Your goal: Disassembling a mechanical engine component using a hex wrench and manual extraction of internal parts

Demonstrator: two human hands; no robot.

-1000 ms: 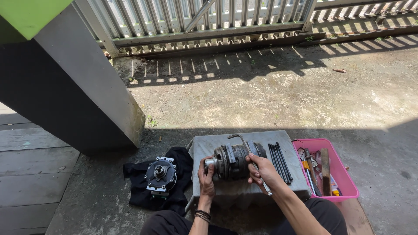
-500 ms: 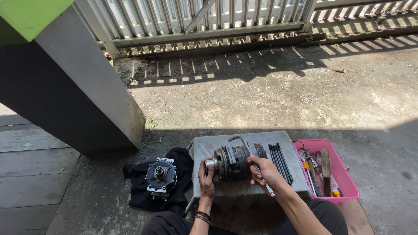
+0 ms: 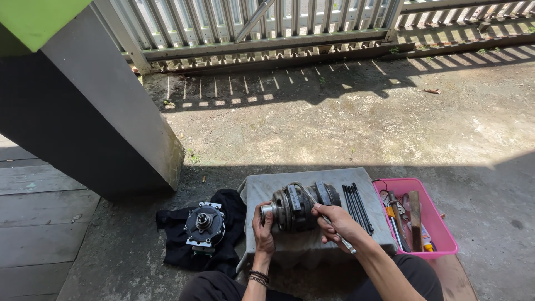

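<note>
Head view, looking down at my lap & the work in front. My left hand [image 3: 263, 226] is wrapped round the left end of the round metal unit [image 3: 301, 205], fingers curled shut on the pulley hub. My right hand [image 3: 334, 224] is closed on a thin metal tool [image 3: 343, 238], shaft running down-right out past my palm, upper end hidden vs the unit's body, so can't tell exactly where it bites.

Unit lies on its side on the cloth-covered table [image 3: 262, 187], lower centre of frame, long axis running left-right. Hub end points to frame left, toward my left hand; ribbed body end sits frame right, just above my right knuckles. So left hand is nearer the hub, right hand nearer the body & the wire loop arching over the top. Both hands touching it, one at each side, w/ the unit between them and slightly above.

Around it: a row of black rods [image 3: 356, 206] lying parallel on the table just right of the unit, axis pointing up-down in frame. Pink tray [image 3: 443, 237] at lower right beside the table, holds mixed hand tools. Lower left, a second round metal part [image 3: 204, 225] sits face up on a black cloth [image 3: 173, 251] on the concrete floor, well apart from my left hand. Grey pillar upper left, metal gate along the top
</note>
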